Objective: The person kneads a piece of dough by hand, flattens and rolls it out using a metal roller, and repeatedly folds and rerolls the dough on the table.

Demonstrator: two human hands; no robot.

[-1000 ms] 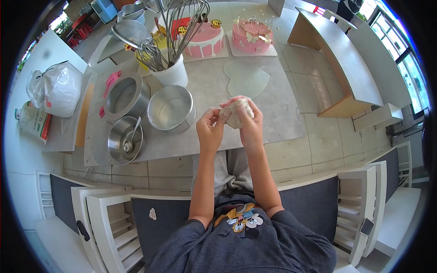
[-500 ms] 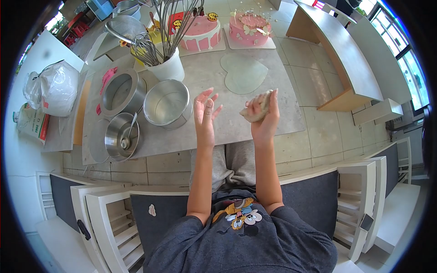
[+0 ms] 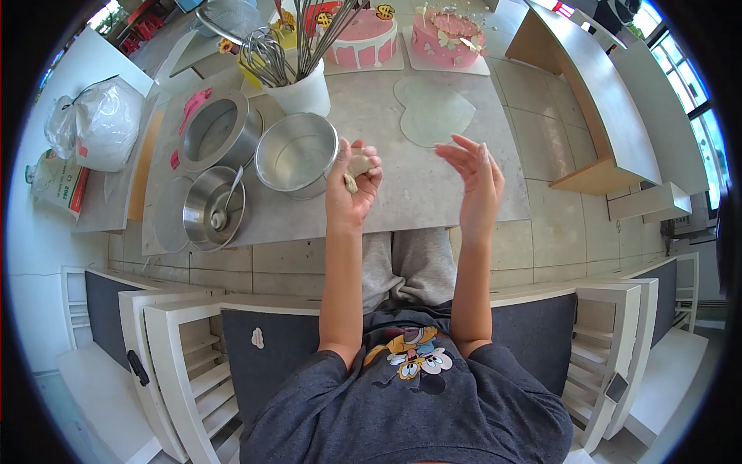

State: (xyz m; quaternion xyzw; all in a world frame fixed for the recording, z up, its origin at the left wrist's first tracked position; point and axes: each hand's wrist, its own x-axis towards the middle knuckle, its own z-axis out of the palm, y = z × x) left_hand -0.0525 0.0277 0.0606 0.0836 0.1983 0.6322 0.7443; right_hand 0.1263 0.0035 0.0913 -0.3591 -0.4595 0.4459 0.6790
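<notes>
My left hand (image 3: 345,203) is closed around a pale, soft lump of dough (image 3: 359,165), part of which shows between the fingers and the palm. Apart from it, to the right, my right hand (image 3: 481,179) is raised with its fingers stretched out and holds nothing. A deep round metal cake tin (image 3: 297,188) stands just left of my left hand. Beyond my right hand a translucent heart-shaped sheet (image 3: 434,112) lies flat on the grey table (image 3: 402,205).
A metal bowl (image 3: 193,224) with a spoon (image 3: 224,207) in it and a ring-shaped pan (image 3: 189,139) stand at the left. Behind are a white tub (image 3: 305,97) of whisks and two pink cakes, one dripped (image 3: 363,50), one with butterflies (image 3: 444,46).
The dough has passed from my right hand to my left, which has closed on it. My right hand has opened and moved right. The view has shifted slightly.
</notes>
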